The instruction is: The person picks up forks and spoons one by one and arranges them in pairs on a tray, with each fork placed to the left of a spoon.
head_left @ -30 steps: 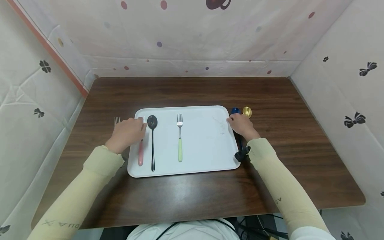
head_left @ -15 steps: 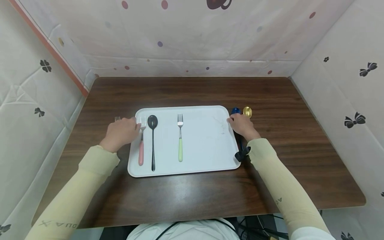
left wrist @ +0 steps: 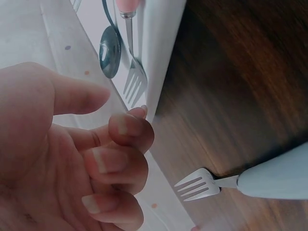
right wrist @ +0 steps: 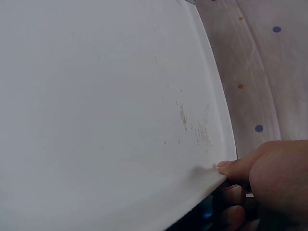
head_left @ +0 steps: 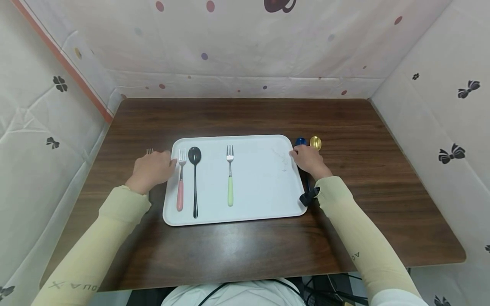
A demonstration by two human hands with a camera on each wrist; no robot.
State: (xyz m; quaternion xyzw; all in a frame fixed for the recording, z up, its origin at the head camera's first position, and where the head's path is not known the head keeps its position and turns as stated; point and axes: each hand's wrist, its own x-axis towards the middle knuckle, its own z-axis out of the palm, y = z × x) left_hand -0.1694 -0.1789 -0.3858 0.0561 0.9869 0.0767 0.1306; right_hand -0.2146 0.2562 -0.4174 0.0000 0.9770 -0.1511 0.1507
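Note:
A white tray (head_left: 264, 187) lies on the wooden table, bearing a pink-handled fork (head_left: 180, 193), a dark spoon (head_left: 194, 156) and a green-handled fork (head_left: 230, 191). My left hand (head_left: 150, 171) hovers just off the tray's left edge, beside the pink-handled fork. In the left wrist view its fingers are loosely bent, thumb apart, with nothing between them. Below that hand a pale-handled fork (left wrist: 199, 185) rests on the table; from the head only its tines show. My right hand (head_left: 309, 161) pinches the tray's right rim, thumb on top and fingers beneath, as the right wrist view shows.
Past the tray's right edge, a blue utensil (head_left: 300, 141) and a gold spoon (head_left: 315, 142) lie partly hidden by my right hand. Patterned cloth walls (head_left: 245, 46) enclose the wooden table (head_left: 245, 117) at the back and sides.
My left hand has drawn back leftward from the pink-handled fork, uncovering its tines. The cutlery on the tray stays put. My right hand keeps its hold on the tray's rim.

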